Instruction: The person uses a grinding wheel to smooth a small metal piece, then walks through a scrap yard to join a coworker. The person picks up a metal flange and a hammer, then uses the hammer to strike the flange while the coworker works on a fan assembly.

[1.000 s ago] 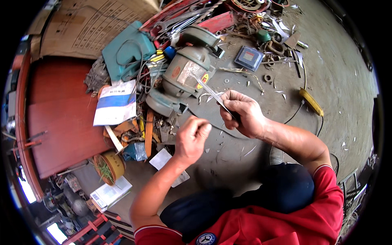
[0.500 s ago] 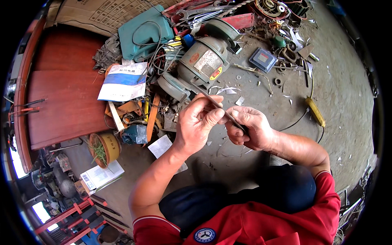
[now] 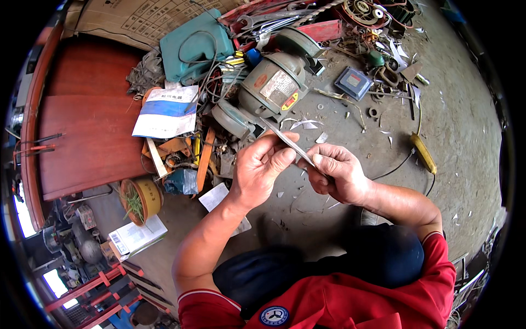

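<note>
A long, thin metal strip (image 3: 293, 144) lies diagonally between my two hands, its far end pointing up-left toward a grey-green bench grinder (image 3: 271, 85) on the floor. My left hand (image 3: 258, 167) pinches it along the middle with thumb and fingers. My right hand (image 3: 337, 172) grips its near, darker end, thumb on top. Behind my hands, paper scraps (image 3: 307, 123) and small bits of debris are scattered on the grey floor.
Around me are a teal case (image 3: 194, 44), a red toolbox (image 3: 315, 30) with wrenches, a booklet (image 3: 164, 112), wood scraps (image 3: 205, 159), a blue-grey box (image 3: 353, 82), a yellow switch on a cable (image 3: 423, 153), a potted plant (image 3: 139, 200) and a red wooden board (image 3: 87, 142).
Since a second ago my left hand has moved up onto the strip and my right hand slightly down and right. In the last half second the strip has turned slightly, showing a lighter face.
</note>
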Motion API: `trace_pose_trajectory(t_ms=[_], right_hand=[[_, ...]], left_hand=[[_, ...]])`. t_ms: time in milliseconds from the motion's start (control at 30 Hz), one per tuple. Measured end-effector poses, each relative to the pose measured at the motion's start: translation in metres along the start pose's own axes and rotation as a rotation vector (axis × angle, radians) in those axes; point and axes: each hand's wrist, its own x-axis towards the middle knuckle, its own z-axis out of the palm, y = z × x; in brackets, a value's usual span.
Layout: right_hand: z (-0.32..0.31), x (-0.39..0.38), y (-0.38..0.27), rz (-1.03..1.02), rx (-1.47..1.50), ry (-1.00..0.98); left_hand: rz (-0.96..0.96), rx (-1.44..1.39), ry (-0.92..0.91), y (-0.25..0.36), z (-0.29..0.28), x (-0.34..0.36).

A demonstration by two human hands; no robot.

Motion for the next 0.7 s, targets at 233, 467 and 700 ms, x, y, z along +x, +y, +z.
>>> trace_pose_trajectory(t_ms=[233,467,700], right_hand=[[0.0000,0.0011,-0.0006,0.029,-0.009,-0.072],[-0.0004,0.0008,-0.0002,0.058,-0.039,-0.128],[-0.0002,-0.0012,-0.0011,0.048,-0.025,-0.114]], left_hand=[[0.046,-0.110,0.113,-0.0026,-0.0039,0.0033],[0.075,-0.091,0.162,-0.0033,-0.0030,0.0019],[0.069,-0.086,0.148,-0.0038,-0.0024,0.0029]])
